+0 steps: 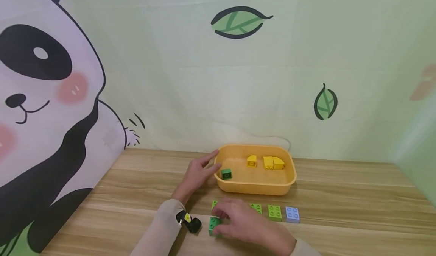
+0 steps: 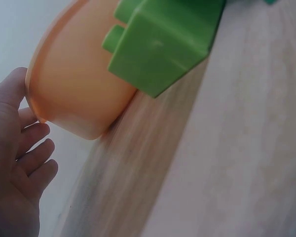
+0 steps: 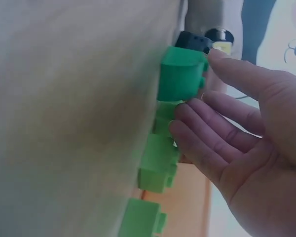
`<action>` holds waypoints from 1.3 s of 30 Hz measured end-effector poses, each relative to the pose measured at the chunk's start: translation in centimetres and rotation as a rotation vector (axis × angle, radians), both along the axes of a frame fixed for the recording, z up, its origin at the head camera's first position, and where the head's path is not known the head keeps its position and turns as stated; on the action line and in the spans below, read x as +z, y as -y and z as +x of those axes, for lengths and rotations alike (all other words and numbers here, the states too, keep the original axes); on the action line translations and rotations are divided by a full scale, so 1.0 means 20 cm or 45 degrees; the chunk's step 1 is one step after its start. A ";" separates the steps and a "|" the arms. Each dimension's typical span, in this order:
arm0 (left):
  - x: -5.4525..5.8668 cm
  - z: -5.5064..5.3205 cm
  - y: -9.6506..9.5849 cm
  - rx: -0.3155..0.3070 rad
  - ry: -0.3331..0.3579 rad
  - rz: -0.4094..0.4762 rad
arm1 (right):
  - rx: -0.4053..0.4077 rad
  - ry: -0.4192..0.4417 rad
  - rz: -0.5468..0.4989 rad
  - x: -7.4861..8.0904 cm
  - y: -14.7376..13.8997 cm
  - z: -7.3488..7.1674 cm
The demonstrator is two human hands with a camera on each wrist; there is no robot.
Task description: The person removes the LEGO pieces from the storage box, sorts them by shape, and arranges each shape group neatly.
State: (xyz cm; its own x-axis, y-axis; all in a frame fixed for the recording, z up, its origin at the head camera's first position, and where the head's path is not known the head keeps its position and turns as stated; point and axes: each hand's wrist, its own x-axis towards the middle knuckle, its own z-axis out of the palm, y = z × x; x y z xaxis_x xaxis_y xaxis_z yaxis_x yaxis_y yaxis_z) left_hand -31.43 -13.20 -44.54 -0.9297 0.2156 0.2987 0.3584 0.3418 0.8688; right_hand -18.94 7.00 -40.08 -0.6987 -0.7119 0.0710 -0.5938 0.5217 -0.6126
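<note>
My left hand [image 1: 197, 174] holds the left rim of an orange tray [image 1: 253, 189], its thumb over the edge and the other fingers outside; the left wrist view shows these fingers loosely bent beside the rim. In front of the tray, my right hand [image 1: 243, 222] is at a dark green brick [image 1: 213, 225] standing on the table. Its thumb and fingertips are close about the studded side of that brick [image 3: 180, 74], not closed on it in the right wrist view. Light green bricks [image 1: 274, 213] stand beyond and beside the right hand, partly hidden by it.
Inside the tray are several yellow bricks [image 1: 268, 163] and a dark green brick [image 1: 226, 174]. A light blue brick [image 1: 292, 214] ends the row on the right. A black wrist device [image 1: 190, 222] sits on the left sleeve. Behind the wooden table [image 1: 357, 195] hangs a printed backdrop [image 1: 190, 78].
</note>
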 end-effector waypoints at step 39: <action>-0.01 0.00 0.00 0.008 0.002 -0.026 | -0.213 -0.135 0.011 0.21 -0.16 -0.41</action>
